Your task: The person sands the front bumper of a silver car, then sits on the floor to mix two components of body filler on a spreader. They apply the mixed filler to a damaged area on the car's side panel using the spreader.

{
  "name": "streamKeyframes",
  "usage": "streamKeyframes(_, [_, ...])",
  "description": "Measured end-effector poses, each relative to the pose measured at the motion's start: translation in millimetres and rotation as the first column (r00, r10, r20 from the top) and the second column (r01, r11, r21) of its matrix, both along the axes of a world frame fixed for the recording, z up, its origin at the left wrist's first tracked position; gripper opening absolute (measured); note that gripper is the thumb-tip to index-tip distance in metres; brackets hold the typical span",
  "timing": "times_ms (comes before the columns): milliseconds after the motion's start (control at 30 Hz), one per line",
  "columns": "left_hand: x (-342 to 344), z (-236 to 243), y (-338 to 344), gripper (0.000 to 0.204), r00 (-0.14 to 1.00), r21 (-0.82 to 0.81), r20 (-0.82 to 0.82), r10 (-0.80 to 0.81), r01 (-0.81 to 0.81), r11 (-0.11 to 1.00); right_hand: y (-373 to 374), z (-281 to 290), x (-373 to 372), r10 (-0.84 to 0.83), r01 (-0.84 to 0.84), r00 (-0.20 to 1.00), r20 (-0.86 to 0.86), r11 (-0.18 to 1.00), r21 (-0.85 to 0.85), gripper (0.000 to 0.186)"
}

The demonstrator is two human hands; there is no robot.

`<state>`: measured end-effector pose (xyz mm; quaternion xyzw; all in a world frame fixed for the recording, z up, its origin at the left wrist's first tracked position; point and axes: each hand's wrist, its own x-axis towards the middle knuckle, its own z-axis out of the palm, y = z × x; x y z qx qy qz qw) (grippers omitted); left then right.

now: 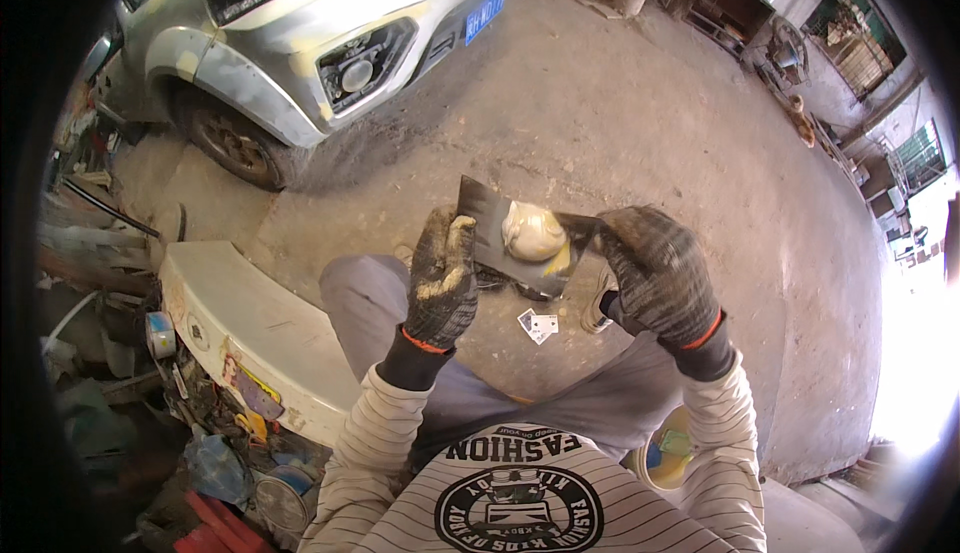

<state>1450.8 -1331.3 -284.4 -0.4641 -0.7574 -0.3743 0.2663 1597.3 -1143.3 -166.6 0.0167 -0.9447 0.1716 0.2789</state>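
Observation:
My left hand (437, 283), in a dark knit glove smeared with pale putty, is closed on the edge of a dark flat board (483, 240). A mound of cream-coloured putty (530, 228) sits on that board, with a yellow streak beside it. My right hand (660, 271), in a similar glove, is closed on a thin dark tool (577, 222) that looks like a scraper. Its end reaches the putty's right side; the grip is mostly hidden by the glove. Both hands are held above my spread knees.
A pale bumper panel (265, 318) lies at my left among clutter and cans (284, 498). A car with patchy paint (250, 53) stands front left. Playing cards (538, 327) lie on the concrete floor (640, 103) between my feet. A yellowish bucket (667, 458) is by my right thigh.

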Motion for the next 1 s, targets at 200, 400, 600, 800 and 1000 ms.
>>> streamKeyframes(200, [8,-8,26,0.044,0.983,0.196,0.165,-0.077,0.044,0.980,-28,-13,2,-0.027,0.009,0.999,0.034,0.897,0.442,0.048])
streamKeyframes(400, [7,-5,27,0.042,0.919,0.217,0.330,-0.217,0.150,0.965,-21,-21,-1,-0.112,0.133,0.989,-0.100,0.961,0.243,0.047])
streamKeyframes(600, [2,-8,24,0.035,0.983,0.110,0.094,-0.160,0.149,0.983,-10,-16,-7,-0.110,0.138,0.970,-0.215,0.983,0.120,0.037])
streamKeyframes(800, [-6,-3,18,0.031,0.958,0.148,0.220,-0.186,0.155,0.977,15,-10,-3,0.094,-0.073,0.993,0.075,0.968,-0.241,0.039])
streamKeyframes(1000, [-10,-7,19,0.035,0.997,0.152,0.078,-0.025,0.013,0.988,26,-8,-2,-0.170,0.176,0.983,-0.063,0.979,0.106,0.032])
